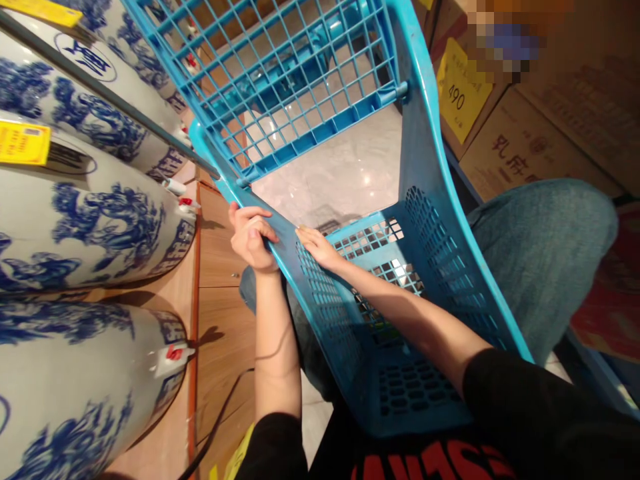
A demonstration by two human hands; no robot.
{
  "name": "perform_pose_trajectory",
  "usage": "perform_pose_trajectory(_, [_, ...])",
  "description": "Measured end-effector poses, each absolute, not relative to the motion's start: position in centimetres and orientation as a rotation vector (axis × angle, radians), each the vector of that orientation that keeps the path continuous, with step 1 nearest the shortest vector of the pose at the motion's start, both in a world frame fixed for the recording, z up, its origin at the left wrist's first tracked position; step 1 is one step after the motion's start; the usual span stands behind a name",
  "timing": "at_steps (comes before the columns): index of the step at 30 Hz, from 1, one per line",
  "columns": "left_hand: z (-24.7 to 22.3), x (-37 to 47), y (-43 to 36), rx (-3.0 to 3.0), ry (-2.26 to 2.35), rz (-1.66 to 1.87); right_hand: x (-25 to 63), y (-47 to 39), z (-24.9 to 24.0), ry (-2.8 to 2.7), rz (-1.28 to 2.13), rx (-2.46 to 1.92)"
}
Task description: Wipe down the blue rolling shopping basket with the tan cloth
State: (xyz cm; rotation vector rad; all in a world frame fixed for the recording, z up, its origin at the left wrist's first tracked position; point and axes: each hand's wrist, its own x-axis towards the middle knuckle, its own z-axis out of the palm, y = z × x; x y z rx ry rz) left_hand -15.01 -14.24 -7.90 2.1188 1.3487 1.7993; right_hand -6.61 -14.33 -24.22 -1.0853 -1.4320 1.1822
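A blue plastic shopping cart basket (425, 133) with perforated walls stands right in front of me. On its left rim my left hand (253, 240) is closed, fingers curled at the edge from outside. My right hand (320, 248) reaches down into the basket and lies against the inner face of the same left wall. Its fingers are stretched out, with no held object visible. A blue grid flap (320, 137) is at the far end of the basket. Through the gap beneath it the pale shiny floor (345, 167) shows.
Large blue-and-white porcelain jars (107, 227) with small red-handled taps line a wooden stand (220, 260) on the left. Yellow price tags (23, 143) hang before them. Cardboard boxes (520, 143) are stacked at right. A bent knee in jeans (540, 247) presses close beside the basket.
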Motion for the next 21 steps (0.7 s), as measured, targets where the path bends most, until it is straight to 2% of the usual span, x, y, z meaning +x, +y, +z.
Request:
perform_pose_trajectory(4, [-8.1,-15.1,-14.0,2.106,1.265,1.842,-7.1,-12.9,-23.0,-1.484,1.076,-0.971])
perform_pose_trajectory(12, [-8.6,-15.5,-13.8,2.129,1.1,1.869,-4.2,-17.4,-27.3,-1.758,1.05,-1.225])
perform_pose_trajectory(21, [-8.4,-15.8,-13.3,2.197,1.046,1.782,-0.9,-16.7,-27.2,-1.939,0.923,-1.451])
